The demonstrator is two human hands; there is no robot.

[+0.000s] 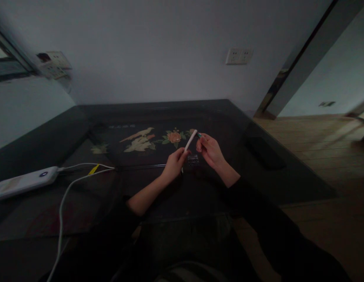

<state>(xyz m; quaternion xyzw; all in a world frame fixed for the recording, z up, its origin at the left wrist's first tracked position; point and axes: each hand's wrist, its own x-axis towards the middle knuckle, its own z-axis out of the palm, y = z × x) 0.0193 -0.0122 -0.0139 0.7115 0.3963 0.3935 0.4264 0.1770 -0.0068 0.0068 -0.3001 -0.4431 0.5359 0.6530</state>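
Note:
My left hand [173,163] is closed around a slim white stick [190,141], which tilts up and to the right. Its exact kind cannot be made out. Close to the stick's upper end, my right hand [211,150] pinches a small dark piece with a teal tint [199,135]. Whether that piece touches the stick is too small to tell. Between the two hands, a little clear box [193,159] lies on the dark table; its contents are unclear.
A white power bank [26,182] rests on the left of the dark glossy table [170,196], its white cable [62,211] looping towards me with a yellow tag [94,169]. A black flat object [265,152] lies at right. The wall [158,51] stands behind.

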